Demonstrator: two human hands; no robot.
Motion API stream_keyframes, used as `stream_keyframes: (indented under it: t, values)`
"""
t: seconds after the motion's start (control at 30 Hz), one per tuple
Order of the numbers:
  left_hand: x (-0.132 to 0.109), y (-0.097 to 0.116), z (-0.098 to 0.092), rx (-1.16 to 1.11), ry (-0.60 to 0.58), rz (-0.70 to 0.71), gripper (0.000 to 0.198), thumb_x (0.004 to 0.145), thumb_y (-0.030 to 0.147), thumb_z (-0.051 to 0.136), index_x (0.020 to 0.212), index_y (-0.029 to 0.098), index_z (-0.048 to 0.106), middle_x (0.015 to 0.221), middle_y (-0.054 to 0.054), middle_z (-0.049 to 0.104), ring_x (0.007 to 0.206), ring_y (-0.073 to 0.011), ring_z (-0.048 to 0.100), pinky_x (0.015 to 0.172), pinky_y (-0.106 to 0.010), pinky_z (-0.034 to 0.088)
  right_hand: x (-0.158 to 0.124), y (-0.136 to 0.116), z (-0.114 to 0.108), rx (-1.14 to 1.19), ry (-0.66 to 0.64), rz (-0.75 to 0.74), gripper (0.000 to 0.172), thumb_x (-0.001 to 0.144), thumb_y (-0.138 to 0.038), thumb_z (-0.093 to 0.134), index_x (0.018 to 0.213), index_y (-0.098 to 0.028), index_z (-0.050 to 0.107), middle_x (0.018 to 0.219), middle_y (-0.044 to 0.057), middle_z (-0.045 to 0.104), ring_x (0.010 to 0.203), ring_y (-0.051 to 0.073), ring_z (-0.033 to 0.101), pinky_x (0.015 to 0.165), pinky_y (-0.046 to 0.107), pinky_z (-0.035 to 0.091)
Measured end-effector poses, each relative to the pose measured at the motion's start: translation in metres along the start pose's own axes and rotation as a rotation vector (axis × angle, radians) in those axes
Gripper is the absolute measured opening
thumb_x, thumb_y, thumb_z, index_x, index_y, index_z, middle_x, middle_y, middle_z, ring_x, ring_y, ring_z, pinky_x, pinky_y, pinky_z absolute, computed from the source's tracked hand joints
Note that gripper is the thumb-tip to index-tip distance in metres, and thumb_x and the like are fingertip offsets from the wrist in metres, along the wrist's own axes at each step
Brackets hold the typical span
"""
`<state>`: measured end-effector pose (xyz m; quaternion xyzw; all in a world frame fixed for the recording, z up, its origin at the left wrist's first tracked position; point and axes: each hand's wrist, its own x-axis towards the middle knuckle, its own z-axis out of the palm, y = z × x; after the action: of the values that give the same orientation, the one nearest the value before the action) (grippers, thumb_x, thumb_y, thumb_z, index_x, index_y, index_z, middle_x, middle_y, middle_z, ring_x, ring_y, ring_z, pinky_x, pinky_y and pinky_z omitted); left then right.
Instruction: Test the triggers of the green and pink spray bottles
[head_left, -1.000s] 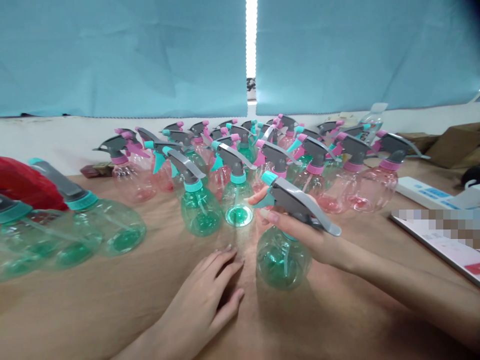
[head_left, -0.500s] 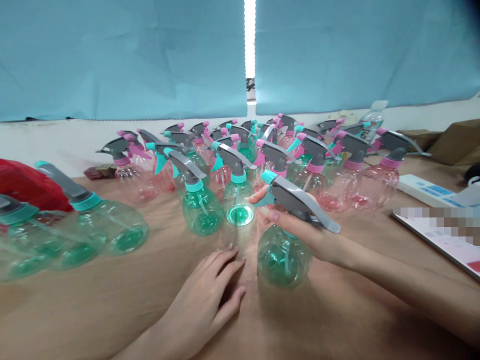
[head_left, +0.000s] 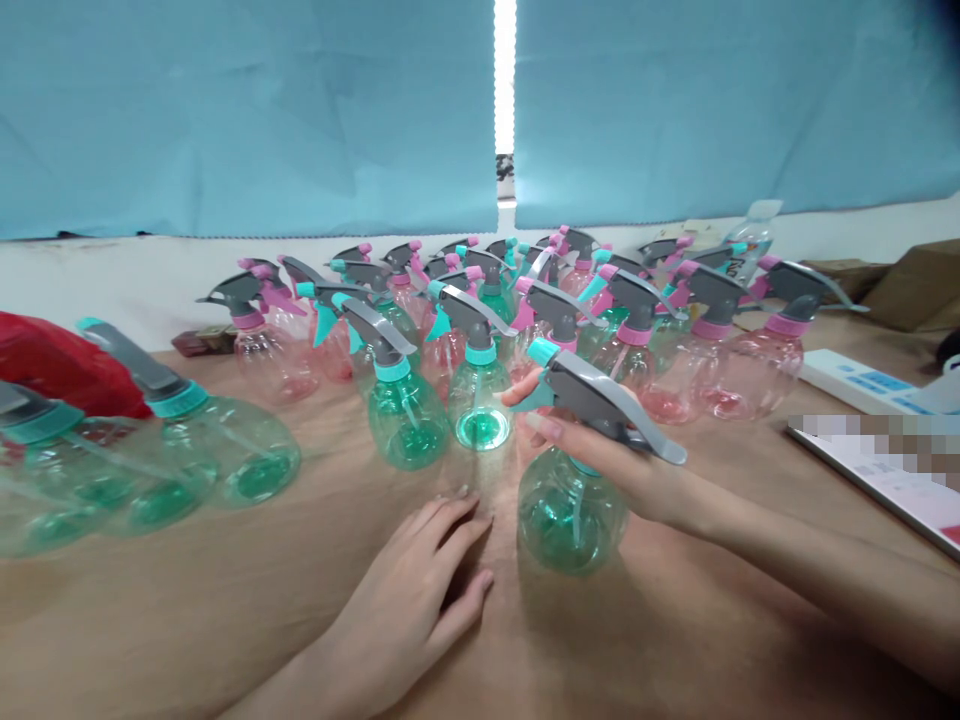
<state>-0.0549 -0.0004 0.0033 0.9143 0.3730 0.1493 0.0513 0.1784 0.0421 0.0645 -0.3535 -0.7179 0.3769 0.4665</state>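
1. The right hand (head_left: 611, 470) grasps the neck of a round green transparent plastic spray bottle (head_left: 571, 515) (grey trigger head), standing on the brown table (head_left: 187, 600).
2. The left hand (head_left: 420, 590) lies flat and released, at 8 o'clock of it.

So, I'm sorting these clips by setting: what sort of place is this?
Probably a packing or assembly bench: many identical pink and green spray bottles crowd a brown table, the right hand grips one green bottle, blue curtains hang behind.
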Motion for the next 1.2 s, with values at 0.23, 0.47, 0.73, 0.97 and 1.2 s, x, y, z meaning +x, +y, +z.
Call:
stream_keyframes:
  t: [0.23, 0.47, 0.73, 0.97, 1.2]
  values:
    - [0.0001, -0.0007, 0.0003, -0.002, -0.017, -0.002, 0.034, 0.095, 0.028, 0.049, 0.128, 0.019, 0.050, 0.131, -0.011, 0.054, 0.123, -0.0285, 0.048, 0.099, -0.047, 0.043, 0.0003, -0.0028, 0.0013, 0.022, 0.006, 0.021, 0.014, 0.087, -0.033, 0.056, 0.098, -0.024, 0.057, 0.063, -0.004, 0.052, 0.064, 0.016, 0.055, 0.062, 0.032, 0.044]
    - [0.0010, 0.0009, -0.0012, 0.004, -0.025, -0.009, 0.034, 0.095, 0.028, 0.048, 0.127, 0.019, 0.050, 0.129, -0.012, 0.055, 0.122, -0.0290, 0.049, 0.098, -0.047, 0.044, -0.0016, -0.0018, 0.0000, 0.014, -0.012, 0.039, 0.015, 0.089, -0.033, 0.054, 0.101, -0.024, 0.057, 0.074, -0.001, 0.058, 0.072, 0.017, 0.057, 0.069, 0.034, 0.045]
    - [0.0008, 0.0010, -0.0017, 0.003, -0.026, -0.005, 0.034, 0.095, 0.027, 0.048, 0.128, 0.019, 0.050, 0.131, -0.012, 0.055, 0.123, -0.0290, 0.048, 0.099, -0.047, 0.043, -0.0008, -0.0017, 0.0001, 0.006, -0.027, 0.052, 0.016, 0.090, -0.035, 0.053, 0.101, -0.025, 0.056, 0.069, -0.002, 0.055, 0.066, 0.016, 0.055, 0.062, 0.032, 0.043]
    - [0.0012, 0.0000, 0.0003, 0.004, -0.010, 0.004, 0.035, 0.095, 0.027, 0.048, 0.128, 0.018, 0.050, 0.131, -0.012, 0.055, 0.123, -0.0287, 0.048, 0.099, -0.046, 0.044, -0.0018, 0.0004, -0.0009, 0.002, -0.019, 0.038, 0.016, 0.089, -0.034, 0.054, 0.102, -0.025, 0.058, 0.071, -0.002, 0.054, 0.070, 0.016, 0.054, 0.062, 0.031, 0.041]
    - [-0.0001, 0.0003, 0.0001, 0.003, -0.012, -0.003, 0.035, 0.095, 0.028, 0.048, 0.128, 0.018, 0.051, 0.131, -0.012, 0.055, 0.123, -0.0290, 0.048, 0.099, -0.047, 0.044, -0.0008, 0.0015, -0.0008, -0.002, -0.023, 0.016, 0.014, 0.090, -0.032, 0.053, 0.102, -0.026, 0.057, 0.064, -0.005, 0.045, 0.057, 0.012, 0.044, 0.056, 0.028, 0.035]
